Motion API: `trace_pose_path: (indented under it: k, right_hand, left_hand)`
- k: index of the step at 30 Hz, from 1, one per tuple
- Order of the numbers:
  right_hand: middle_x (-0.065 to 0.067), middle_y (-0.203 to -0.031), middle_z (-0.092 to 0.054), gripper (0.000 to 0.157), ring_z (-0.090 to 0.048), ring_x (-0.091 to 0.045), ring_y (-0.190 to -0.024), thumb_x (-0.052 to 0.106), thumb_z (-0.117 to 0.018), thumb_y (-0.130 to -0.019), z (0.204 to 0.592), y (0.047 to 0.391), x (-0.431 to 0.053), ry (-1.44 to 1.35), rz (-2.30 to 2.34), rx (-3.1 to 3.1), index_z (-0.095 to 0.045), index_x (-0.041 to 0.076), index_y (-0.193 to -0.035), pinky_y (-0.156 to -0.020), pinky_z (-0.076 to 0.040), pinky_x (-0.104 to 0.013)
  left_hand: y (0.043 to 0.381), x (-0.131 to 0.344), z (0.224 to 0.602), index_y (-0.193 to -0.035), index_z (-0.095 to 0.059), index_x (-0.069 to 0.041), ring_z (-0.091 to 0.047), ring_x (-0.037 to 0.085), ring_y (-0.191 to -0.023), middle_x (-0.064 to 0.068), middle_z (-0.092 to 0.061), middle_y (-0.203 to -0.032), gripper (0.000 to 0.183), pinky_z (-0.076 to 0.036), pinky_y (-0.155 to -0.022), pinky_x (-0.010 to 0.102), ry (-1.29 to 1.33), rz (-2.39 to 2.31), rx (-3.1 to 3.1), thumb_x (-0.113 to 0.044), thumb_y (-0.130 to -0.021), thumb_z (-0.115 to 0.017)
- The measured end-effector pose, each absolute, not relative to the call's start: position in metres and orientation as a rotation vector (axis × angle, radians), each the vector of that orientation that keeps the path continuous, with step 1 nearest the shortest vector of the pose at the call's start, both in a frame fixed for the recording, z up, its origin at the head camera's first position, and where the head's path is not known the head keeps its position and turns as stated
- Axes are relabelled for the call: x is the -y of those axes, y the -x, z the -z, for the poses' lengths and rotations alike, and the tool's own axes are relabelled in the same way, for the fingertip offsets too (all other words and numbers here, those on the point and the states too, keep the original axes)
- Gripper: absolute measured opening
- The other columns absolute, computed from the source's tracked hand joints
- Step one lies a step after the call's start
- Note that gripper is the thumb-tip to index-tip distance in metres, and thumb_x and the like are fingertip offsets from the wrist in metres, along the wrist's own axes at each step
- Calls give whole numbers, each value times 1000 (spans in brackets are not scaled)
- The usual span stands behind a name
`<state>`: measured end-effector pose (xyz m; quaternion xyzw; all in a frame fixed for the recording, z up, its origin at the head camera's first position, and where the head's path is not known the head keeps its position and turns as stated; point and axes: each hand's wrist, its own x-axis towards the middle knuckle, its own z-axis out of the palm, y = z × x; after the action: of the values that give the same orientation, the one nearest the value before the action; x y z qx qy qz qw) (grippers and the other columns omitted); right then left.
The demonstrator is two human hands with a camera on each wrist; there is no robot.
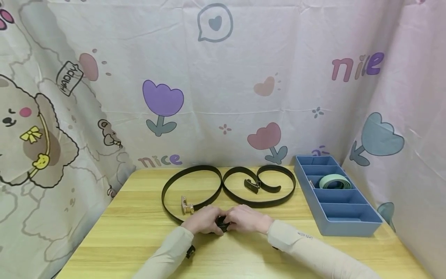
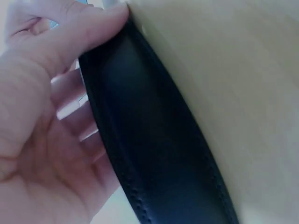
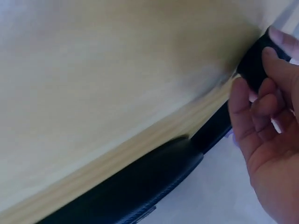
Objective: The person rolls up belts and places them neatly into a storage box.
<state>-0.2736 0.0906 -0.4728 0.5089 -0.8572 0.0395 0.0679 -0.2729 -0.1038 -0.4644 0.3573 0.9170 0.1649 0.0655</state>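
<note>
Both hands meet low in the middle of the head view, around a small tight coil of black belt point(image 1: 222, 224). My left hand point(image 1: 205, 220) grips the coil from the left; in the left wrist view its thumb presses on the black belt strap point(image 2: 145, 126), which has stitched edges. From the other side my right hand point(image 1: 245, 219) pinches the coil, also seen in the right wrist view as a dark roll point(image 3: 257, 65) between fingers and thumb. A black strap point(image 1: 170, 211) loops from a gold-toned buckle point(image 1: 187, 206) round to the left hand, which hides part of it.
A second black belt point(image 1: 266, 203) lies curled on the wooden table point(image 1: 122, 221), with a dark buckle point(image 1: 251, 186). At right stands a blue divided tray point(image 1: 355, 229); a rolled light green belt point(image 1: 334, 182) sits in its middle compartment. A printed curtain point(image 1: 223, 77) hangs behind.
</note>
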Motion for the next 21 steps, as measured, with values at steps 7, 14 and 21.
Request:
trace_pose_path:
  k: [7, 14, 21]
  right_hand:
    - [13, -72, -63, 8, -41, 4, -57, 25, -73, -87, 472, 267, -83, -1500, -152, 2565, -69, 24, -80, -55, -35, -11]
    - [13, -86, -69, 6, -59, 2, -76, 28, -74, -86, 471, 275, -89, -1576, -82, 2521, -76, 25, -91, -70, -47, -13]
    - [15, -89, -72, 11, -61, 0, -78, 27, -76, -84, 467, 274, -87, -1578, -62, 2519, -76, 28, -95, -70, -48, -15]
  left_hand:
    - [269, 100, 467, -65, -65, -29, -43, 2, -55, -18, -56, -63, 27, -38, -51, 21, -1000, -533, -2922, -37, -60, -91]
    - [274, 110, 460, -100, -68, -26, -52, 3, -77, -15, -63, -90, 40, -43, -72, 19, -1121, -504, -2679, -20, -65, -87]
    - [275, 108, 460, -88, -75, -27, -48, 0, -63, -17, -66, -78, 30, -43, -61, 21, -1094, -450, -2807, -29, -62, -90]
